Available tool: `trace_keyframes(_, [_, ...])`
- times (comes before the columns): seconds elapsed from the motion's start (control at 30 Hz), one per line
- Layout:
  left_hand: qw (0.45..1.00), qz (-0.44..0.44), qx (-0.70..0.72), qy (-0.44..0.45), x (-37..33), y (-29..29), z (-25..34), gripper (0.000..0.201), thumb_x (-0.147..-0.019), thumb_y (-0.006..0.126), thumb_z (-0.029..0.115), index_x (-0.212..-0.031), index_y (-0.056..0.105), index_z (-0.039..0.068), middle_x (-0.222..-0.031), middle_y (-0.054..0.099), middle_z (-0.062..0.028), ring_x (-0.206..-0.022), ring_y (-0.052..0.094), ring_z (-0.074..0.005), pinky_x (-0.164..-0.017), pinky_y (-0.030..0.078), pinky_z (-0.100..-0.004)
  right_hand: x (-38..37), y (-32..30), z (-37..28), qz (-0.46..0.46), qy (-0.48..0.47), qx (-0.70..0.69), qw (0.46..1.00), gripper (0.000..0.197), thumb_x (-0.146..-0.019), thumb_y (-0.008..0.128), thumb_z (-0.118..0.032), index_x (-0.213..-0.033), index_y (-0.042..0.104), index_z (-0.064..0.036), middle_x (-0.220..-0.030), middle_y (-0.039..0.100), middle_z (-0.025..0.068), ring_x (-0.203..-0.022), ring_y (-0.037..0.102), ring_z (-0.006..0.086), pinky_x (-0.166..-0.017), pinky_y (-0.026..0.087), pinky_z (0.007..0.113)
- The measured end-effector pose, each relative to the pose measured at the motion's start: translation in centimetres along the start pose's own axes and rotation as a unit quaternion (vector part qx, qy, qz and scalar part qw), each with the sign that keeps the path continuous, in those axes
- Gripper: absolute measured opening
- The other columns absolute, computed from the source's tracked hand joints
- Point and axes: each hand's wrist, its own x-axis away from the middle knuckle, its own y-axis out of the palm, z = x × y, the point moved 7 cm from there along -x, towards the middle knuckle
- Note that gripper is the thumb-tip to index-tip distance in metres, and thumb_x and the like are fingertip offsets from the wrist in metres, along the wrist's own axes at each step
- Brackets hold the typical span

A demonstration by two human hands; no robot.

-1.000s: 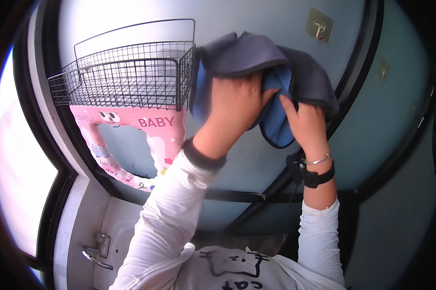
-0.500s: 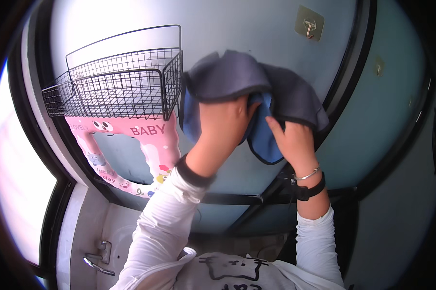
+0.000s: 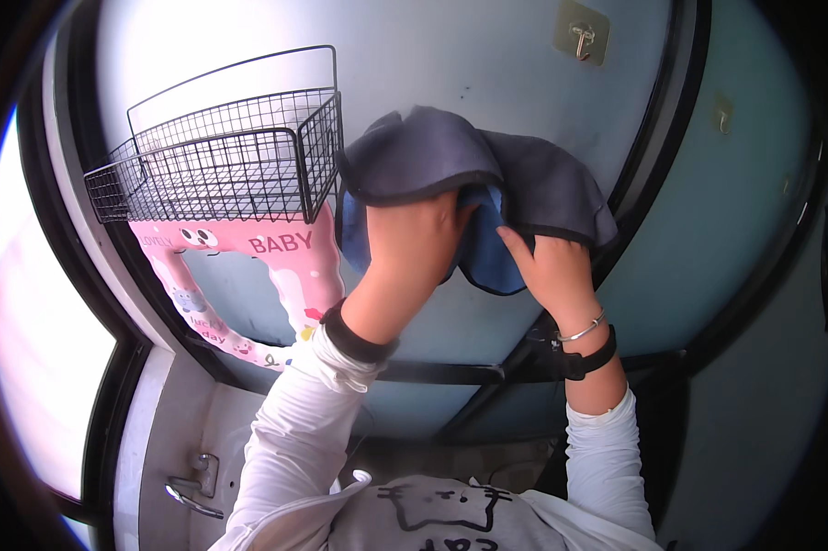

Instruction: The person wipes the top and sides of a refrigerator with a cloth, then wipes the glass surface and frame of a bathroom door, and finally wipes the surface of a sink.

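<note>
- The left hand is gripping the dark grey cloth from below, its grip pressed together on a fold of the fabric, knuckles facing the camera.
- The right hand is pinching the cloth's lower right edge, thumb pointing up toward the blue inner side of the cloth, the fingers tucking under the dark hem.
- The cloth is being held up against the pale frosted glass panel, bunching over both hands, with its blue side hanging between them.
- The cloth's left edge is lying just beside the black wire basket, which is hanging on the same panel.
- A pink child's toilet seat with cartoon figures is hanging right under the basket.
- A metal hook is sitting on the panel above the cloth, well apart from it.
- A thin bangle and a black wristband are circling the right wrist; both arms are wearing white sleeves.
- A metal door handle is showing at the lower left.
</note>
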Motion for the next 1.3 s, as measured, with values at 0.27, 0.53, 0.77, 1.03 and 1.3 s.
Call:
trace_keyframes(0.27, [0.996, -0.071, 0.017, -0.045, -2.6, 0.5, -0.6, 0.052, -0.068, 0.067, 0.033, -0.110, 0.054, 0.005, -0.106, 0.055, -0.0163, -0.097, 0.053, -0.0339, -0.082, 0.041, -0.0456, -2.6, 0.0, 0.9, -0.017, 0.089, -0.096, 0.991, 0.039, -0.082, 0.057, -0.033, -0.100, 0.058, 0.0014, -0.096, 0.059, 0.0187, -0.087, 0.056, 0.0344, -0.076, 0.045, 0.037])
trace_keyframes(0.53, [0.974, -0.214, 0.079, -0.008, 12.1, 3.9, 4.8, 0.048, -0.072, 0.060, 0.023, -0.115, 0.051, 0.005, -0.117, 0.050, -0.0160, -0.108, 0.048, -0.0322, -0.091, 0.035, -0.0489, 11.0, 4.6, -1.8, -0.047, 0.184, -0.034, 0.981, 0.047, -0.078, 0.060, -0.022, -0.118, 0.047, 0.0012, -0.125, 0.043, 0.0223, -0.119, 0.036, 0.0401, -0.100, 0.028, 0.046])
trace_keyframes(0.77, [0.961, -0.154, 0.171, 0.153, 4.3, 5.0, 7.3, 0.038, -0.069, 0.054, 0.013, -0.106, 0.056, 0.006, -0.109, 0.055, -0.0125, -0.105, 0.050, -0.0299, -0.093, 0.035, -0.0442, 10.7, 4.7, 0.8, 0.038, 0.285, -0.130, 0.949, 0.050, -0.085, 0.052, -0.021, -0.125, 0.037, 0.0048, -0.124, 0.042, 0.0262, -0.117, 0.039, 0.0399, -0.098, 0.031, 0.040])
trace_keyframes(1.03, [0.902, -0.199, 0.270, 0.274, 4.8, 5.9, 10.2, 0.023, -0.068, 0.051, 0.013, -0.086, 0.064, 0.005, -0.101, 0.059, -0.0091, -0.104, 0.051, -0.0260, -0.104, 0.027, -0.0429, 15.9, 7.9, 0.0, 0.086, 0.434, -0.237, 0.865, 0.048, -0.088, 0.048, -0.018, -0.124, 0.033, 0.0083, -0.122, 0.043, 0.0285, -0.113, 0.042, 0.0413, -0.092, 0.035, 0.040])
trace_keyframes(1.3, [0.940, -0.228, 0.242, 0.079, 12.8, 6.1, 3.7, 0.033, -0.063, 0.061, 0.011, -0.094, 0.060, 0.001, -0.099, 0.058, -0.0135, -0.094, 0.054, -0.0320, -0.085, 0.042, -0.0402, 19.6, 13.4, -4.3, -0.038, 0.420, -0.239, 0.875, 0.037, -0.083, 0.052, -0.015, -0.117, 0.045, 0.0007, -0.115, 0.049, 0.0231, -0.105, 0.047, 0.0389, -0.089, 0.037, 0.040])
